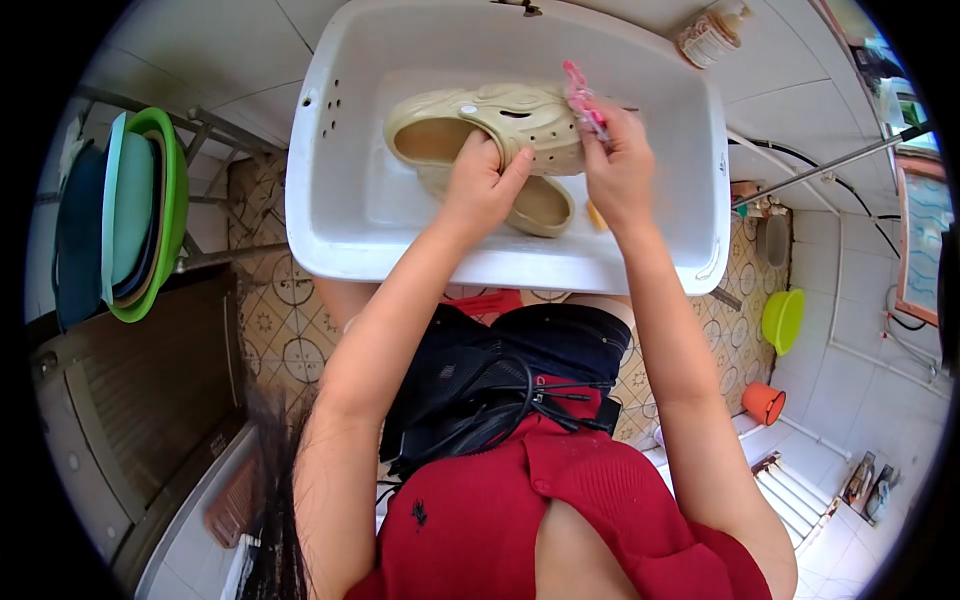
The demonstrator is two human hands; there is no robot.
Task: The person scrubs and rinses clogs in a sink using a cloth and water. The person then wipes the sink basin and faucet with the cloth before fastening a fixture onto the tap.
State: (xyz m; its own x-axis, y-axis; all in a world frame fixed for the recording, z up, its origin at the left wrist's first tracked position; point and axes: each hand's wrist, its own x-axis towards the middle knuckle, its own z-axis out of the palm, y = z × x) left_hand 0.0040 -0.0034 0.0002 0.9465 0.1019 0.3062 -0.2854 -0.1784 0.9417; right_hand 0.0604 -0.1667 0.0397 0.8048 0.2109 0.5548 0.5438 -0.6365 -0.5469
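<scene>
A beige clog point(530, 105) with holes in its upper is held on its side over the white sink point(350, 255). My left hand point(478, 185) is closed on its strap and opening edge. A second beige clog point(545, 208) lies below it in the sink, partly covered by the first clog and my left hand. My right hand point(622, 165) is closed around a small pink-and-clear object point(578, 95) at the clog's toe end. Its exact kind is unclear, since my fingers cover part of it. Beside my right wrist, a small yellow piece point(597, 217) shows on the sink floor.
A pump bottle point(712, 38) stands at the sink's back right corner. Stacked basins point(165, 210) hang on a metal rack at the left. Lower right are a lime-green basin point(783, 320) and an orange bucket point(763, 402). The sink's front rim is close to my lap.
</scene>
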